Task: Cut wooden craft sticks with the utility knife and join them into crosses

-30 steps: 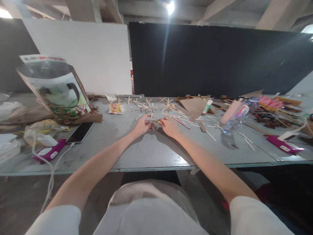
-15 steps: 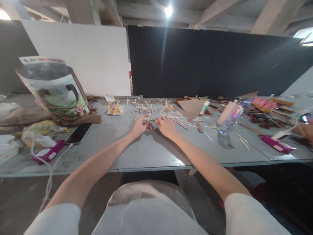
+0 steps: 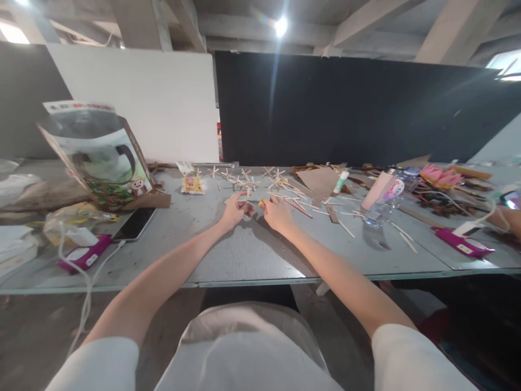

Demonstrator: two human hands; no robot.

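Lamp, overhead: one, glaring, pale streak down dark panel. Window, upper right: bright. Desk: highlight at near edge, soft shadow beside right arm. Floor: dim. Fingers: slightly blurred to my eye. Outer edges: stretched.

1. Two hands of my own: one left hand, one right hand.
2. One short stick between my left fingers.
3. One thin tool with a yellow part, in my right.
4. At least six stick stars; they overlap too much for me to count exactly.
5. Loose sticks: I make it ten or more, some crossing.
6. One glue stick.
7. Two bottles: one pink bottle, one clear bottle.
8. Two purple packs, one toward each side of me.
9. One phone on my left.
10. One big printed bag.
11. One yellow snack packet.
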